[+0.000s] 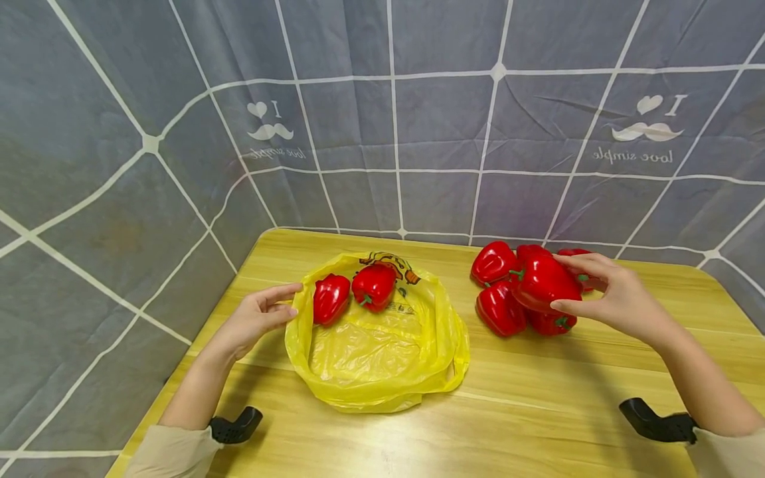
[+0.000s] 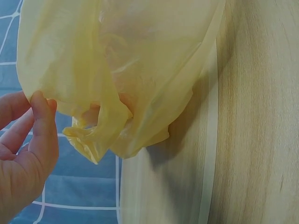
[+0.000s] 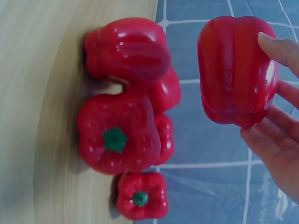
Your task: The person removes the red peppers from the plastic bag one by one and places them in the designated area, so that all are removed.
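Red peppers are divided between a yellow plastic bag [image 1: 364, 396] and a cluster [image 1: 501, 309] on the wooden table [image 1: 496, 431].
The bag's left edge is pinched by the left hand [image 1: 255, 320], and two peppers [image 1: 374, 287] are held inside, toward its far left; another pepper [image 1: 546, 284] is gripped by the right hand [image 1: 618, 299] over the cluster; the table is backed by grey cloth [image 1: 442, 123] printed with white lines and mirrored lettering; a black device [image 1: 660, 421] is worn at each wrist, beside beige sleeves [image 1: 176, 451].

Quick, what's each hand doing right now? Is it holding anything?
Left hand: holding the bag, pinching its rim.
Right hand: holding one pepper between thumb and fingers.
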Tool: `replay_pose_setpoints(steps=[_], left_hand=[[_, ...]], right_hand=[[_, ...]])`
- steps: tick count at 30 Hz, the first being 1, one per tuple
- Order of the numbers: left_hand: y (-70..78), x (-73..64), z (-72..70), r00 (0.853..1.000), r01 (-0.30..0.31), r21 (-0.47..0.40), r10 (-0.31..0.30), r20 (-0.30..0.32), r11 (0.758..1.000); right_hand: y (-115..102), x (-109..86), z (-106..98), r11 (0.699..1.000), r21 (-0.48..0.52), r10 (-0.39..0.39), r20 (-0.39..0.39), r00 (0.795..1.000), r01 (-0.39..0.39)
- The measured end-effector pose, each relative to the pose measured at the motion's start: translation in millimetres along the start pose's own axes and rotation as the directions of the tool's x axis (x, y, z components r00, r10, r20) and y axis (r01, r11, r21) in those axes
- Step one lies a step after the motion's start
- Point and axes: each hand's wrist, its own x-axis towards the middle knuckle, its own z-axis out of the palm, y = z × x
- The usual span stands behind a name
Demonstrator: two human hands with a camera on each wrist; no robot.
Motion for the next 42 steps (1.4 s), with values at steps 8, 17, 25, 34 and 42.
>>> replay_pose_setpoints(steps=[8, 17, 25, 34, 42], left_hand=[[1.3, 3.9, -0.4, 1.000, 0.002, 0.007, -0.002, -0.002, 1.000], [1.6, 5.0, 1.1, 1.000, -0.006, 0.004, 0.006, 0.000, 1.000], [1.0, 3.9, 2.3, 1.000, -0.002, -0.015, 0.002, 0.004, 1.000], [0.8, 5.1, 1.2, 1.000, 0.003, 0.005, -0.003, -0.007, 1.000], [2.2, 0.5, 1.7, 1.000, -0.014, -0.002, 0.014, -0.004, 1.000]], right_hand=[[10, -3.7, -11, 0.998, -0.011, 0.064, -0.020, 0.998, -0.064], [18, -13.1, -20, 0.991, -0.008, 0.136, -0.068, 0.988, -0.136], [34, -23.8, -29, 0.978, -0.021, 0.204, -0.058, 0.977, -0.205], [48, -35.3, -35, 0.957, -0.033, 0.285, -0.069, 0.956, -0.288], [62, -43.6, -34, 0.945, -0.014, 0.326, -0.057, 0.944, -0.327]])
